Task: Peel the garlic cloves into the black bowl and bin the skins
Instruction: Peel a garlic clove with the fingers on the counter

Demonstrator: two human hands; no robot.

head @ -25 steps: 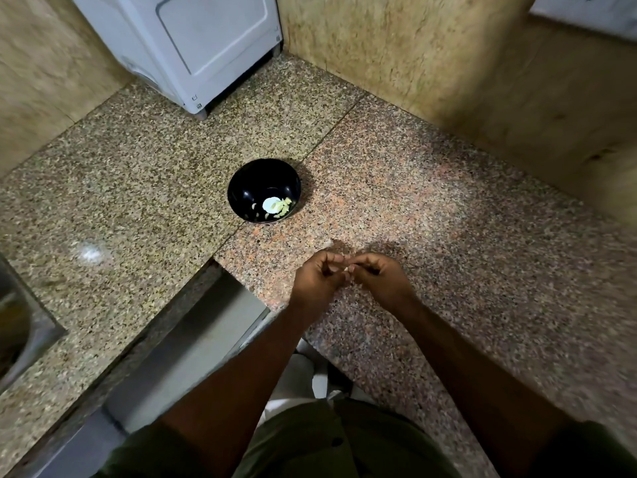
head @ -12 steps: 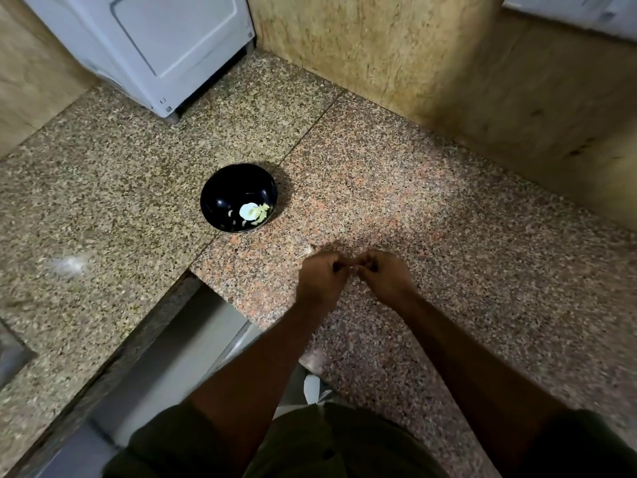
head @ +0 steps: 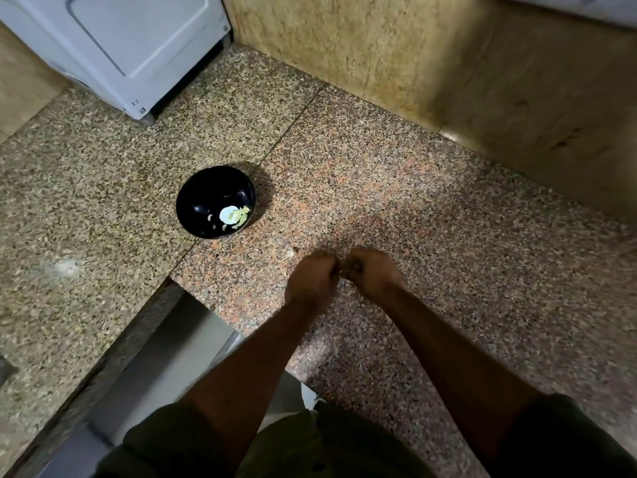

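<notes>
Near the black bowl (head: 215, 201), just to its right & toward the person, both hands are hovering over the pinkish granite counter (head: 431, 208). Left hand (head: 312, 277) is curling its fingers inward, knuckles up; right hand (head: 374, 270) is doing likewise, fingertips of the two meeting at the gap betw. them. Something small is sitting pinched there, prob. a garlic clove, but it's too dark & blurred to say for sure what either hand is gripping. Both forearms are reaching out from olive-green sleeves (head: 165, 439) at the near edge.

Black bowl is sitting upright on the counter, straddling the seam where the pinkish slab is meeting a greyer slab (head: 86, 174). Inside it, peeled garlic pieces (head: 229, 215) are lying pale white & yellowish against the side nearest the hands. A tiny pale scrap (head: 289, 254) is lying on the counter betw. bowl & left hand, apart from both.

Beyond the bowl, at the far left, a white appliance (head: 131, 46) is standing on the greyer slab against the wall. Behind the bowl & to its right, a tan stone backsplash (head: 344, 43) is running along the counter's back edge. A faint whitish smear (head: 63, 267) is showing on the greyer slab well left of the bowl.
</notes>
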